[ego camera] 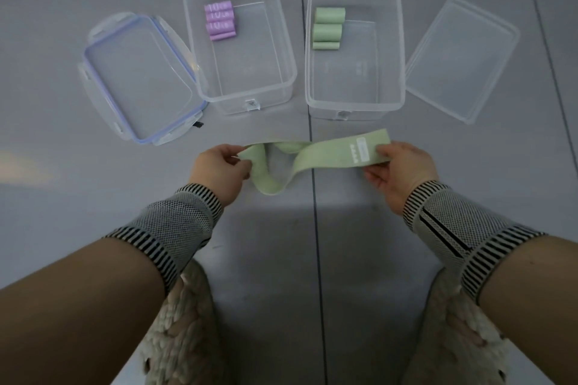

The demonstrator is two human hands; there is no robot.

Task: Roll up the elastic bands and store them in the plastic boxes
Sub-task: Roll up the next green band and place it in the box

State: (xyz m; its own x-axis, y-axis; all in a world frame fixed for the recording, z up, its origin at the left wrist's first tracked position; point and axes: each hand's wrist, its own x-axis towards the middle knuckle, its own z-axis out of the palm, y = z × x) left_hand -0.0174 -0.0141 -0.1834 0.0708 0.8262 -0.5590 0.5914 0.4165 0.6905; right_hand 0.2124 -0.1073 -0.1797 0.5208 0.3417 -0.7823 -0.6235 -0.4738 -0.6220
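Green band is hanging twisted between both hands: left hand pinching one end, right hand gripping the labelled end; label print illegible.

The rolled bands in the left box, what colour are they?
Purple rolled bands, with white print, seen in the head view.

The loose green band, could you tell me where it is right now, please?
In the head view the green band hangs twisted between the left hand and right hand, above the table, just in front of the two open boxes.
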